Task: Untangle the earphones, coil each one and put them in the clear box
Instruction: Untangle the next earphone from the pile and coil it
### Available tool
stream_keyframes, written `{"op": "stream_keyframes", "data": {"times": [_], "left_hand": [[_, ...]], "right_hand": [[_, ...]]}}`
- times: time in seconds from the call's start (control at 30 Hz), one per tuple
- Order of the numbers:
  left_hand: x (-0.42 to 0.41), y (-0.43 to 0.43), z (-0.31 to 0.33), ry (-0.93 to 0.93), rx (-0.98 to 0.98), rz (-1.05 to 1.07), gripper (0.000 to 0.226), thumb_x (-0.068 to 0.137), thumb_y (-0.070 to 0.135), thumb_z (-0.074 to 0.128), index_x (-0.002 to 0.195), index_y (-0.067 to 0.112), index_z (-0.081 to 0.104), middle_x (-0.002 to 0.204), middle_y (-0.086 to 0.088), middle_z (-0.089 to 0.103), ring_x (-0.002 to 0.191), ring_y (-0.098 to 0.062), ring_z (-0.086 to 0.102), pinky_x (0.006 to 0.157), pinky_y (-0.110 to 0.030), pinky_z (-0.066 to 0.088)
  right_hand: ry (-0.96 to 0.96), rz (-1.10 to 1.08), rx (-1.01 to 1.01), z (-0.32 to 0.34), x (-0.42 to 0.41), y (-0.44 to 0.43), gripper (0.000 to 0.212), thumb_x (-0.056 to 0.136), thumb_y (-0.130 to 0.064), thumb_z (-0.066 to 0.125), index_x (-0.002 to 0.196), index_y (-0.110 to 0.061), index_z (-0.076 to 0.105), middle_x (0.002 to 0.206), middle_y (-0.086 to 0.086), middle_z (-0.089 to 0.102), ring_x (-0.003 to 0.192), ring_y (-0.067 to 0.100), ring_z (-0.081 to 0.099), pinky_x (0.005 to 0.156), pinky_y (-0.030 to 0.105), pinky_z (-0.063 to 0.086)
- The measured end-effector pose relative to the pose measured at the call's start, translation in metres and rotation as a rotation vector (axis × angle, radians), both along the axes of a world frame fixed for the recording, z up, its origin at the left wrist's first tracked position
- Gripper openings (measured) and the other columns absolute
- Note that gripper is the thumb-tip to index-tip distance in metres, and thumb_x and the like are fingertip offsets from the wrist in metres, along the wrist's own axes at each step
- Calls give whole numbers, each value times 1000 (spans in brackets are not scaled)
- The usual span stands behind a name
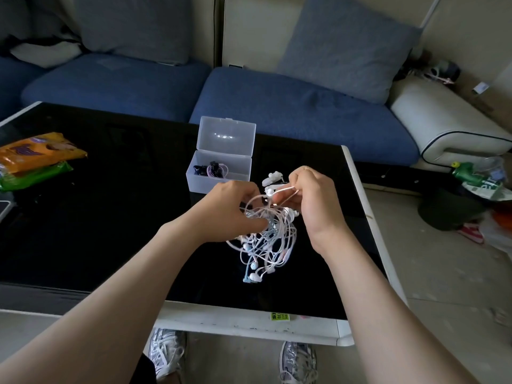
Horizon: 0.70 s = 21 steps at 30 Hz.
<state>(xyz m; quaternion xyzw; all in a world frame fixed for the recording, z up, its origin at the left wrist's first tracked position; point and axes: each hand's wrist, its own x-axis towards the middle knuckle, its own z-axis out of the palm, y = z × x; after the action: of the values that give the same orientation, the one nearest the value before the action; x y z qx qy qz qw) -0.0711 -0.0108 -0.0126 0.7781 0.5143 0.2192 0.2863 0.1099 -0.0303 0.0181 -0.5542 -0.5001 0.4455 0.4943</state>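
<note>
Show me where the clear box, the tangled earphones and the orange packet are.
clear box (pixel 210 180): head view, on the front wall of its base.
tangled earphones (pixel 273 227): head view, on the dense middle of the cords.
orange packet (pixel 41 151): head view, on the middle of its top face.

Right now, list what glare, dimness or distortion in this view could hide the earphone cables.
Head view: dim room, and the glossy black table swallows detail; glare streak on the clear box lid; wide-angle bends the table edge; the pale earphone tangle reads clearly.
</note>
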Motion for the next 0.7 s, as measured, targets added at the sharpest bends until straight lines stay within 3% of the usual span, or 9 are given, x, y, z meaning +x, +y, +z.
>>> {"op": "stream_keyframes", "data": {"times": [0.07,0.13,0.27,0.3,0.37,0.4,0.5,0.57,0.7], "left_hand": [[1,-2,0,-14,20,21,23,78,24,82,83,17,61,78,4,66,69,-7,55,65,-22,44],[0,-1,0,-9,35,61,20,81,19,75,86,16,56,79,4,62,69,-10,51,61,-20,40],[-3,1,1,-17,60,102,15,89,15,67,93,19,53,83,6,60,75,-8,55,59,-18,38],[-4,0,2,-23,64,100,15,89,16,68,94,20,54,83,6,61,76,-9,56,61,-23,40],[-5,-1,3,-35,52,103,16,89,19,69,96,22,55,84,6,66,78,-12,60,66,-28,46],[-5,-2,3,-32,43,106,18,88,20,70,96,24,55,84,6,67,79,-12,61,69,-29,48],[-6,-1,4,8,43,125,20,86,25,72,98,28,56,84,6,69,78,-13,63,72,-32,51],[-7,-1,4,30,52,126,23,83,27,74,99,28,56,82,6,69,78,-14,64,71,-34,51],[-8,0,3,105,12,83,29,80,20,70,103,30,54,84,11,66,84,-20,62,77,-40,52]], "right_hand": [[-50,-69,24,-4,1,5,31,98,-10,48,70,-18,59,58,-4,62,63,15,60,66,31,47],[-227,-93,82,-11,5,8,26,99,-16,56,75,-21,63,54,-16,54,56,3,49,61,24,41],[-637,17,242,-17,15,7,8,95,-30,76,93,-27,82,61,-26,53,61,-5,58,61,8,38],[-703,38,259,-19,16,7,9,94,-36,78,95,-28,84,70,-28,54,72,-6,60,70,11,41],[-818,55,233,-23,18,9,12,92,-47,78,93,-36,82,83,-22,54,88,4,59,84,35,45],[-858,55,197,-23,18,9,12,93,-50,76,92,-39,80,88,-18,55,92,10,58,87,40,43],[-769,56,183,-25,16,8,13,100,-41,70,93,-32,75,96,-15,65,93,9,64,92,44,48],[-588,57,138,-26,13,9,16,105,-33,63,102,-23,74,96,-11,73,90,6,69,87,38,56],[-227,5,8,-23,8,10,18,114,-29,45,113,-17,58,94,0,81,90,14,79,93,40,60]]}}
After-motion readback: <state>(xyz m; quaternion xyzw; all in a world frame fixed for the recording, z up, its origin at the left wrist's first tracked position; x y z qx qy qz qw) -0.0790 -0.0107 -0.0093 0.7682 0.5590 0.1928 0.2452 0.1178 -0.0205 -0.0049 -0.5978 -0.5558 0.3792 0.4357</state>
